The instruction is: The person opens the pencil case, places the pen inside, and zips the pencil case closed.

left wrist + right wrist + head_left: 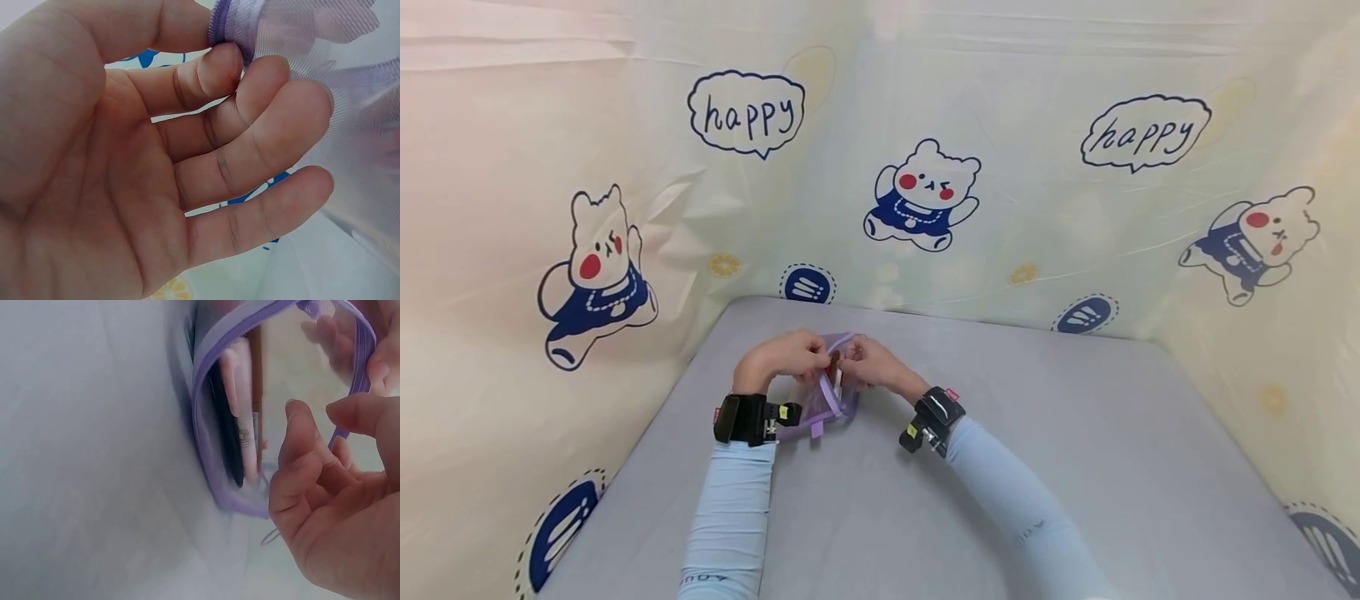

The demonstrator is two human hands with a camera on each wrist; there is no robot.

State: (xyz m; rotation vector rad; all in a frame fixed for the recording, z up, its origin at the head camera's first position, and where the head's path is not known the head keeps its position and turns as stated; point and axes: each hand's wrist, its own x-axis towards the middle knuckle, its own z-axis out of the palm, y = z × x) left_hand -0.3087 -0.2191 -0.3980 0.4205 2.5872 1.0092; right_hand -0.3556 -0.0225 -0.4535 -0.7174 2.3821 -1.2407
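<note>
A purple-trimmed mesh zip pouch [812, 406] stands on the table with its mouth spread. My left hand [788, 354] pinches its zipper edge between thumb and index finger; the other fingers lie loosely along the mesh [369, 169]. At the mouth is my right hand [337, 494], its thumb and index finger apart with nothing seen between them. The purple rim [203, 437] passes behind that thumb. Inside the pouch lie a dark pen [230, 437], a pale pink pen [245, 419] and a brown strip-like item [257, 369].
The grey tabletop [1037, 417] extends to the right and in front of the pouch. Behind and at both sides hangs a pale curtain [1030, 208] printed with cartoon bears. Each wrist wears a black camera strap [745, 419]. A thin purple loop [270, 536] hangs by the pouch.
</note>
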